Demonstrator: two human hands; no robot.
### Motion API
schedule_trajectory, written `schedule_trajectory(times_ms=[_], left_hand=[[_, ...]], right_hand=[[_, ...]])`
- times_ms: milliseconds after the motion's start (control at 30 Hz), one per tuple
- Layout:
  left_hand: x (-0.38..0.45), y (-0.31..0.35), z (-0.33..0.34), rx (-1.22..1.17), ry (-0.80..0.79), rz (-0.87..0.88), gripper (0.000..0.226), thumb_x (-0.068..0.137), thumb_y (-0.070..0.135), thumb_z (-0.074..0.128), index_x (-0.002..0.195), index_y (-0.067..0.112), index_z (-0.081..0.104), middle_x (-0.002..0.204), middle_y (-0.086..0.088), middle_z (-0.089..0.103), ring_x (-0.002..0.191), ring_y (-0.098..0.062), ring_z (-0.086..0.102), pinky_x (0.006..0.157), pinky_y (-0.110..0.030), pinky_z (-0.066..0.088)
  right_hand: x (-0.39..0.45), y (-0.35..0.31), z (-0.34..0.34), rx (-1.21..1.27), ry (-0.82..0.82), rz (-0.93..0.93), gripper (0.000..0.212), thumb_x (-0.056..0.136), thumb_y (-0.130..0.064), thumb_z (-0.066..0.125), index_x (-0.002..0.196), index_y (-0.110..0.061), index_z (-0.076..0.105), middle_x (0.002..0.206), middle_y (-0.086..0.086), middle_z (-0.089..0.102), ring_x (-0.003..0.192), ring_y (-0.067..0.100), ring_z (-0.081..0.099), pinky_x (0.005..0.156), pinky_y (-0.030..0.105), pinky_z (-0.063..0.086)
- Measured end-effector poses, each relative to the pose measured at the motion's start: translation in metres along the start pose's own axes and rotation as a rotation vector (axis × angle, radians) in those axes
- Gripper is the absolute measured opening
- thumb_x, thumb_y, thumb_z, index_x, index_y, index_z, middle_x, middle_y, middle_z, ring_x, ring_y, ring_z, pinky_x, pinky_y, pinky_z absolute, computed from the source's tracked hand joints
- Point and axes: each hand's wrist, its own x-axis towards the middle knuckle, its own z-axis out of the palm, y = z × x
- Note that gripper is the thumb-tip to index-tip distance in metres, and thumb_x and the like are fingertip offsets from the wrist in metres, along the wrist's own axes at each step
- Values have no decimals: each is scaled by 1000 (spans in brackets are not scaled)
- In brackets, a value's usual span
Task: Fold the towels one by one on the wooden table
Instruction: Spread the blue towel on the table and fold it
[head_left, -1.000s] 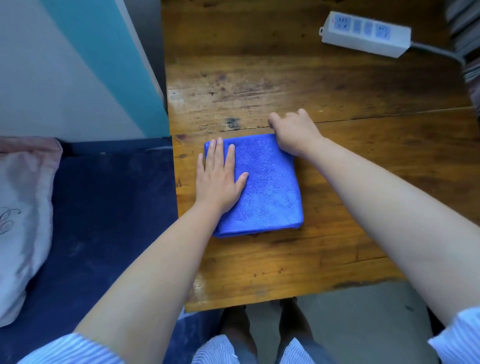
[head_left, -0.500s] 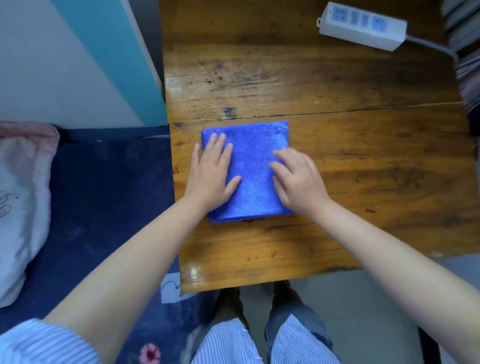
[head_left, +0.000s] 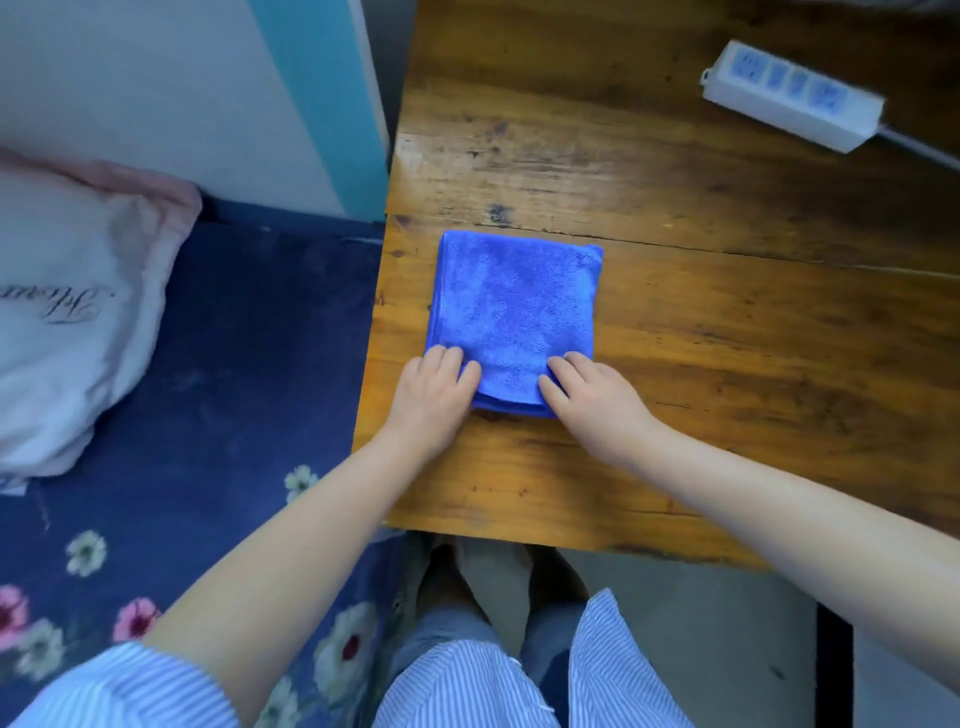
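We hold the folded blue microfibre towel (head_left: 511, 317) at its near edge, on the worn brown wooden table (head_left: 727, 322) close to the table's left side. Our left hand (head_left: 434, 397) takes the near left corner, fingers curled over the top layer; our right hand (head_left: 592, 400) takes the near right corner in the same way. Whether the thumbs sit beneath the layers we cannot tell, as the hands cover them. The towel extends directly away from both grips as a compact, roughly square stack, with several layers visible along the edge between the hands.

Progress, as we judge it: this towel appears fully or nearly folded. Either one more fold from the gripped edge or a lift to set it aside is what remains. No further towels are in view, so we cannot say how many are left.

Well beyond the right grip, at the far right of the table, lies a white plastic power strip (head_left: 789, 96). Left of the left grip, off the table, lies a dark blue floral bedsheet (head_left: 208, 415) with a pale pink pillow (head_left: 67, 312).
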Motion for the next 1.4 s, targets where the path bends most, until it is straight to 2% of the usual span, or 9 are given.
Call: schedule_trajectory(times_ms=[133,267,433,500,600,733,900,1033,1400], left_hand=[[4,4,-3,53,10,-84,18,64,3,42,81,9,39,67,-9,62,74,-22,36,39,-22,37],[-2,16,-10,-25,-172,-185,53,39,3,73,85,7,47,79,-12,67,78,-28,61,39,-20,43],[-5,36,-15,-149,-235,-401,53,40,19,83,88,5,65,95,-11,67,89,-27,67,64,-27,52],[-9,38,-13,-162,-142,-465,51,36,20,85,81,8,65,80,-6,67,74,-24,68,63,-25,51],[-20,38,-19,-281,49,-561,32,54,5,62,84,12,54,69,-7,65,61,-25,66,64,-26,44],[-55,37,-43,-372,65,-643,31,67,12,41,85,1,63,73,-15,66,61,-33,66,59,-33,53],[-141,36,-104,-438,126,-890,57,73,33,31,93,-9,64,85,-24,66,77,-38,64,62,-41,51],[-219,50,-150,-410,176,-1080,76,68,46,18,106,-5,61,102,-22,64,93,-36,59,73,-40,45],[-465,101,-231,-162,4,-1570,28,94,24,46,117,10,54,115,-11,57,108,-32,51,78,-38,42]], right_hand=[[1,1,7,-74,13,-19,19,62,-5,57,80,-2,62,79,15,63,69,30,60,50,30,48],[6,1,7,-80,122,-4,21,73,2,27,76,-9,44,64,8,59,56,25,56,43,25,40],[17,13,-21,110,96,-43,20,42,-12,70,52,-10,53,45,2,54,38,22,53,31,15,26],[22,21,-40,223,151,-69,15,51,-20,60,49,-8,51,42,5,52,34,23,53,31,16,23],[25,25,-68,337,82,-98,33,65,-27,35,64,-1,54,58,15,58,53,28,57,46,24,29],[31,10,-103,338,-174,-97,32,80,-19,41,98,3,57,97,18,60,93,32,54,70,35,42],[39,-69,-121,286,-184,-336,55,78,-10,59,131,-6,42,124,14,48,116,31,45,90,39,44],[30,-154,-124,244,-127,-449,38,84,-9,53,121,-5,48,118,14,49,112,32,47,85,38,43],[-35,-403,-182,103,-54,-786,30,87,-14,51,116,-8,53,113,13,54,105,32,53,70,35,41]])
